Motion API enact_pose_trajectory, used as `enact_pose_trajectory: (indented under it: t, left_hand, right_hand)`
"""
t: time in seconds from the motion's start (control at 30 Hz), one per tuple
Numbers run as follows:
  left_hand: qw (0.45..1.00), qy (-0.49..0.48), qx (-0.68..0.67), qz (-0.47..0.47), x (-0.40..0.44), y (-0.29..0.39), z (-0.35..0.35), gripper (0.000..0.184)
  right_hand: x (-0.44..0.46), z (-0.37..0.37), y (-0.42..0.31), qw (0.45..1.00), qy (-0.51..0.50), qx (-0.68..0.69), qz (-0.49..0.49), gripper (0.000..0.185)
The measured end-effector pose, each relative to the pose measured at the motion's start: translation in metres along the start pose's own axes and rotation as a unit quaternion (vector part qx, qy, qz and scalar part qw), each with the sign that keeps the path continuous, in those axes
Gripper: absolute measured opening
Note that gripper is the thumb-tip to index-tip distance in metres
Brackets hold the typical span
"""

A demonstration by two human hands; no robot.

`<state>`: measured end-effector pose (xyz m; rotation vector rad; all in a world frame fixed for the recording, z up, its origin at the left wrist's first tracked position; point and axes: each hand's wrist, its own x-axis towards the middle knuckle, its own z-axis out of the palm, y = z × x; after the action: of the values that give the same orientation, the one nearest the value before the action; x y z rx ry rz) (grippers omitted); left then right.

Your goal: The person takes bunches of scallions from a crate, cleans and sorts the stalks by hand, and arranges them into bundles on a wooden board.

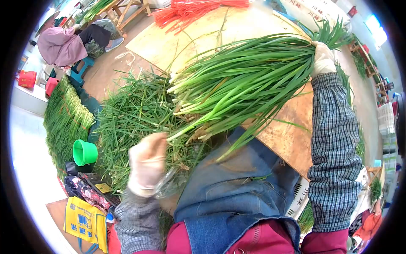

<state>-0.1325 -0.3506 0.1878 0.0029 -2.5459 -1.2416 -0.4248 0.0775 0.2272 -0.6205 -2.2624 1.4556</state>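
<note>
A large bunch of long green leafy stalks (pixel 253 76) with pale root ends stretches across the wooden board (pixel 283 139). My right hand (pixel 323 59), in a pale glove, is wrapped round its leafy end at the upper right. The pale ends point left, over a heap of loose green leaves (pixel 131 110). My left hand (pixel 148 158), gloved and smeared by motion, is just below the pale ends, above the heap; its fingers are too blurred to read. A blue denim apron (pixel 232 186) covers my lap.
Red strips (pixel 190 12) lie at the board's far edge. On the left are tied green bundles (pixel 67 118), a green bucket (pixel 84 152) and a yellow bag (pixel 86 222). A person (pixel 63 44) sits at the upper left near a blue stool (pixel 80 70).
</note>
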Motion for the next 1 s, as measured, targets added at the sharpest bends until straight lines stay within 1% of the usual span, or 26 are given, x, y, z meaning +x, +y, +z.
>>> enact_pose_trajectory:
  t: [0.03,0.1,0.13,0.17,0.2,0.23,0.27,0.3,0.33,0.37,0.4,0.43,0.47,0.5,0.57,0.6,0.63,0.7,0.73,0.8,0.83,0.87,0.9,0.93,0.97,1.0]
  left_hand:
    - [0.998,-0.002,0.021,-0.054,-0.004,-0.016,-0.022,0.008]
    - [0.965,0.117,0.232,-0.039,-0.019,-0.069,-0.061,0.004]
    - [0.892,0.034,0.445,-0.074,-0.027,-0.08,-0.081,0.005]
    - [0.767,-0.05,0.632,-0.105,-0.032,-0.08,-0.092,0.007]
    - [0.8,0.033,0.595,0.074,-0.041,-0.077,-0.085,0.013]
    - [0.851,0.028,0.507,0.134,-0.034,-0.053,-0.064,0.023]
    - [0.922,0.007,0.36,0.142,-0.028,-0.013,-0.037,0.027]
    - [0.957,-0.003,0.23,0.178,-0.026,0.004,-0.013,0.032]
    - [0.97,-0.017,0.14,0.198,-0.019,0.019,0.01,0.033]
    - [0.959,-0.055,0.196,0.197,-0.008,0.036,0.028,0.033]
    - [0.96,-0.068,0.187,0.196,0.005,0.045,0.046,0.03]
    - [0.961,-0.093,0.213,0.148,0.014,0.049,0.061,0.03]
    - [0.965,-0.095,0.199,0.139,0.02,0.037,0.075,0.028]
    - [0.969,-0.097,0.186,0.129,0.023,0.025,0.087,0.027]
    - [0.987,-0.058,-0.02,0.148,0.024,0.012,0.091,0.021]
    - [0.987,-0.096,-0.11,0.071,0.025,0.017,0.084,0.016]
    - [0.961,-0.108,-0.252,-0.043,0.02,0.01,0.085,0.014]
    - [0.944,-0.115,-0.279,-0.135,0.018,0.012,0.076,0.012]
    - [0.97,-0.097,-0.207,-0.079,0.016,0.011,0.072,0.011]
    - [0.996,-0.061,-0.059,0.036,0.012,0.005,0.059,0.009]
    - [0.997,-0.059,-0.027,0.035,0.006,0.004,0.045,0.007]
    - [0.995,-0.034,-0.023,0.089,0.002,-0.008,0.034,0.007]
    - [0.999,-0.04,0.009,0.026,-0.013,-0.025,0.012,0.007]
    - [0.99,-0.051,0.133,0.01,-0.021,-0.046,-0.011,0.003]
    - [0.963,-0.046,0.265,0.005,-0.032,-0.072,-0.032,0.003]
    - [0.868,-0.111,0.48,-0.056,-0.047,-0.099,-0.051,0.004]
  right_hand:
    - [0.016,-0.001,0.015,0.997,0.0,-0.06,-0.041,0.027]
    - [0.04,-0.003,0.041,0.979,0.017,-0.162,-0.122,0.027]
    - [0.039,-0.002,0.045,0.965,0.02,-0.21,-0.155,0.026]
    - [0.035,-0.001,0.046,0.948,0.028,-0.257,-0.187,0.026]
    - [0.032,-0.002,0.045,0.926,0.027,-0.31,-0.213,0.026]
    - [0.03,-0.002,0.045,0.935,0.018,-0.29,-0.204,0.027]
    - [0.029,-0.003,0.046,0.943,0.01,-0.269,-0.195,0.027]
    - [0.027,-0.004,0.046,0.951,0.002,-0.249,-0.186,0.028]
    - [0.031,-0.004,0.039,0.984,-0.026,-0.146,-0.095,0.028]
    - [0.024,-0.006,0.039,0.968,-0.014,-0.206,-0.142,0.027]
    - [0.018,-0.007,0.039,0.945,0.005,-0.267,-0.188,0.026]
    - [0.011,-0.009,0.038,0.916,0.029,-0.325,-0.232,0.026]
    - [0.021,-0.008,0.043,0.936,0.019,-0.286,-0.204,0.026]
    - [0.013,-0.009,0.042,0.924,0.025,-0.31,-0.222,0.026]
    - [0.0,-0.012,0.041,0.897,0.042,-0.358,-0.257,0.027]
    - [-0.007,-0.012,0.039,0.902,0.038,-0.351,-0.25,0.027]
    - [-0.003,-0.011,0.042,0.911,0.034,-0.334,-0.237,0.027]
    - [0.0,-0.006,0.045,0.929,0.027,-0.301,-0.213,0.027]
    - [0.001,-0.006,0.046,0.945,0.025,-0.273,-0.18,0.027]
    - [0.007,-0.01,0.049,0.982,0.0,-0.115,-0.153,0.021]
    - [0.011,-0.012,0.05,0.99,-0.009,-0.036,-0.138,0.023]
    - [0.001,-0.011,0.039,0.996,-0.008,0.043,-0.081,0.022]
    - [-0.017,-0.007,0.023,0.995,0.006,0.1,-0.012,0.021]
    - [-0.049,-0.003,0.0,0.984,0.029,0.153,0.083,0.022]
    - [-0.06,0.0,-0.012,0.977,0.042,0.169,0.125,0.023]
    - [-0.073,0.0,-0.027,0.972,0.049,0.172,0.153,0.025]
